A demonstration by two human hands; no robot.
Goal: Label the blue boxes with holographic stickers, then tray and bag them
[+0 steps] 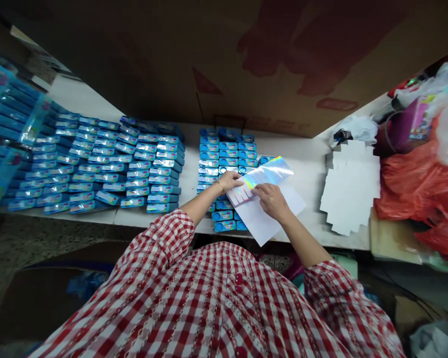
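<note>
A holographic sticker sheet (271, 170) with a shiny rainbow surface slants over the middle rows of small blue boxes (224, 216). My left hand (231, 181) grips the sheet's left end, fingers closed on it. At its lower edge, my right hand (272, 200) has thumb and fingertips pinched together; whether a single sticker is between them is too small to make out. Pale strips (239, 195) show along the sheet's left part, between my hands. Beneath lies a white paper sheet (263, 222), covering some of the boxes.
Several stacked rows of blue boxes (164, 180) fill the white table's left side. Behind stands a large cardboard carton (171, 64). White cut-out cards (353, 186) are piled at right, beside red plastic bags (410, 184). The table's front edge runs close to my body.
</note>
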